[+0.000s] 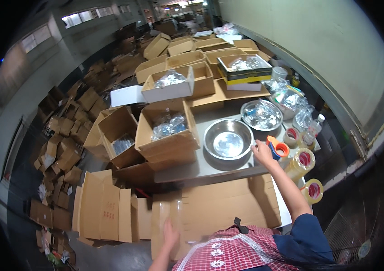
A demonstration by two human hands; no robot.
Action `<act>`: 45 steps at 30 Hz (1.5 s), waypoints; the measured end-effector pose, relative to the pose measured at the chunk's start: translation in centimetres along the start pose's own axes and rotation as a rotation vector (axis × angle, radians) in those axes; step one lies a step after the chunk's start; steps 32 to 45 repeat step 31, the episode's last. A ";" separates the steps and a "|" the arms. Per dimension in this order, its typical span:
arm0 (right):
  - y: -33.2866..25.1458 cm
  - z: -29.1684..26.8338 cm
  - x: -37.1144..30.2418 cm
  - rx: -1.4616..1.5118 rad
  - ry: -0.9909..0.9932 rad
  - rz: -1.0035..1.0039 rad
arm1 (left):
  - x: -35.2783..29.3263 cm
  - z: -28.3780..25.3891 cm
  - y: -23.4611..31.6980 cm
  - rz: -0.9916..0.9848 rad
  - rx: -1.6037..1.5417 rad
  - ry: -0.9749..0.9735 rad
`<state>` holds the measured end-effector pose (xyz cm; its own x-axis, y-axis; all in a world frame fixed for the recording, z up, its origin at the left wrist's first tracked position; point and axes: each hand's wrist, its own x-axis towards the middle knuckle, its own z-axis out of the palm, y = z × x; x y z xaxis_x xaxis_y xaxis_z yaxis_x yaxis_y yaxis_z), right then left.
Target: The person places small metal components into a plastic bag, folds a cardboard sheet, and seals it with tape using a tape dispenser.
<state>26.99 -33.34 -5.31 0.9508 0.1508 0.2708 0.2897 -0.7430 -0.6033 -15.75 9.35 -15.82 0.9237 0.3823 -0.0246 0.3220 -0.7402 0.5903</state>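
Observation:
A cardboard box (228, 203) lies across the table's near edge in front of me, with shiny clear tape (178, 212) over its left part. My left hand (170, 234) rests on that taped part, fingers stretched out. Farther right, my right hand (262, 152) is closed, its fingers bent between a steel bowl (228, 139) and an orange-and-blue tape dispenser (278, 149). What its fingertips hold, if anything, is hidden. The bowl looks bare inside. Behind it, a second steel bowl (261, 115) holds small clear-bagged pieces.
Tape rolls (301, 160) and a clear bottle (313, 129) line the right side. Open cartons (167, 131) with bagged pieces stand at the back left. A folded carton (106, 207) lies at my left, with piled boxes (65, 151) beyond.

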 end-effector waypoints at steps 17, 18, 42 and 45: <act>-6.9 11.6 -1.9 -0.045 -0.055 -0.367 | 25.2 -23.2 12.2 0.398 -0.111 0.658; -7.1 11.9 -2.2 -0.097 -0.036 -0.431 | 27.5 -24.3 11.0 0.390 -0.095 0.653; -9.2 11.6 -2.0 -0.143 -0.077 -0.362 | 55.7 -25.9 0.1 0.030 1.067 -0.360; -9.2 11.6 -2.0 -0.143 -0.077 -0.362 | 55.7 -25.9 0.1 0.030 1.067 -0.360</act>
